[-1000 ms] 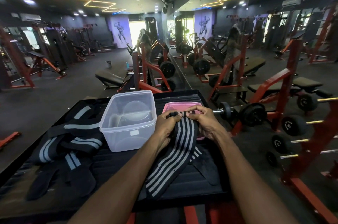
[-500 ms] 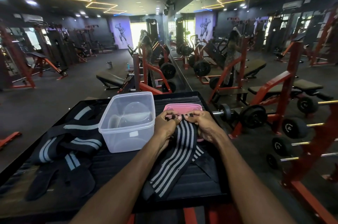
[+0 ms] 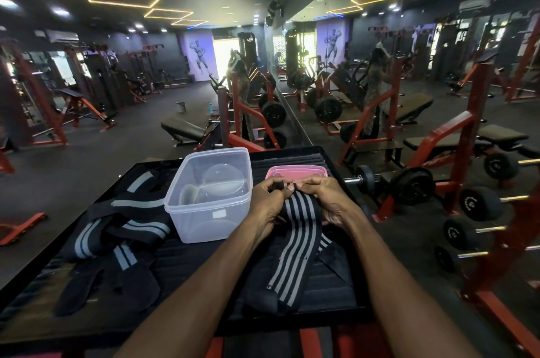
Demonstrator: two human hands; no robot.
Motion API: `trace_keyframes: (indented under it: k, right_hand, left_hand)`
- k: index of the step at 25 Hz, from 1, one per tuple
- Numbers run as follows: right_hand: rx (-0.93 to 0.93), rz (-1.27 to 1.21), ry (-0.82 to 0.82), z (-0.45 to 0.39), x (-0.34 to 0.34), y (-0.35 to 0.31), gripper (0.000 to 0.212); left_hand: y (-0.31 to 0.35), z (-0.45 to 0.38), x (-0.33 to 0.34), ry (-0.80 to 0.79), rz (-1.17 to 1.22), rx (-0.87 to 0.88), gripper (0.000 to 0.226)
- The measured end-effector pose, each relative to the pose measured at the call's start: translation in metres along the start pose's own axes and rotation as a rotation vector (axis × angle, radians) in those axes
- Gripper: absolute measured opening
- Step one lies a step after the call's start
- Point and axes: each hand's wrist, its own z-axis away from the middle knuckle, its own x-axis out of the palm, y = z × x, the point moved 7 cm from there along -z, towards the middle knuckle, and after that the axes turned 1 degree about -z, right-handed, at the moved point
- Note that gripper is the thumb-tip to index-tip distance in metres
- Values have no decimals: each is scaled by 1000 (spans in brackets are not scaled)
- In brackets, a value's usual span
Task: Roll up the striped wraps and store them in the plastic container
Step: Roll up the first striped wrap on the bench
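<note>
Pinching the far end of a black striped wrap [image 3: 295,243], the left hand [image 3: 267,205] and right hand [image 3: 327,200] meet on a black table [image 3: 190,270]. Just left stands the clear plastic container [image 3: 210,194]; more wraps [image 3: 117,229] lie beyond it.

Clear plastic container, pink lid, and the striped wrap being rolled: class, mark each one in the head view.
Clear plastic container [image 3: 204,221]: head view, on its near front wall.
Pink lid [image 3: 295,173]: head view, on its top surface behind the hands.
Striped wrap [image 3: 295,249]: head view, on the striped band below the hands.
</note>
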Motion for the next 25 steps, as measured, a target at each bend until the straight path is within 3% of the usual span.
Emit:
trace_keyframes:
  k: [2,4,8,10,16,18,22,25]
  right_hand:
    - [-33,-21,-3,2,2,-4,10]
    - [-62,-20,12,4,3,-8,14]
    - [20,41,51,8,6,0,18]
    - [19,155,65,13,4,2,19]
    - [-65,42,36,27,-1,3,29]
    - [-54,20,33,25,-2,6,32]
    - [0,-35,20,25,-4,7,13]
    - [29,123,20,27,-5,12,14]
  left_hand:
    - [-7,2,0,-6,90,-92,27]
    - [-10,6,1,-25,161,-154,25]
    - [-7,5,-5,-18,116,-106,9]
    - [-8,6,-4,-47,104,-76,16]
    - [-21,13,10,-236,392,-156,19]
    - [-20,15,8,-170,325,-104,8]
    - [-12,15,5,-110,162,31,16]
    - [-16,14,1,-73,77,83,18]
